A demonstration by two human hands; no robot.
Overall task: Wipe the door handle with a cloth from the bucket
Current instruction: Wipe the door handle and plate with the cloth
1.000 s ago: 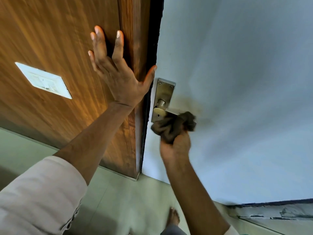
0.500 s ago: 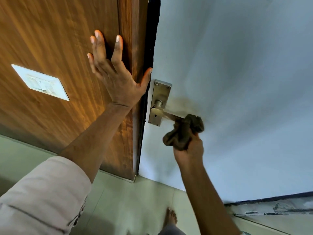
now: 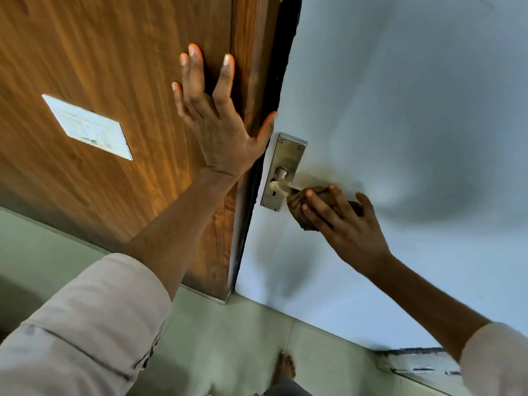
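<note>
A metal lever door handle (image 3: 281, 186) on a steel backplate (image 3: 287, 155) is fixed to the pale blue door (image 3: 400, 110) near its left edge. My right hand (image 3: 343, 224) presses a dark brown cloth (image 3: 300, 207) over the lever, fingers wrapped on top of it. Most of the lever is hidden under the cloth. My left hand (image 3: 217, 121) lies flat with fingers spread on the wooden panel (image 3: 114, 52), its thumb reaching the door edge. No bucket is in view.
A white switch plate (image 3: 88, 127) sits on the wooden panel at the left. Below is a pale tiled floor (image 3: 228, 344) with my bare foot (image 3: 284, 367). A threshold strip (image 3: 414, 364) runs at the lower right.
My right hand has turned from under the lever to over it, cloth now pressed onto the handle from the right. The left hand stays flat on the wood.
</note>
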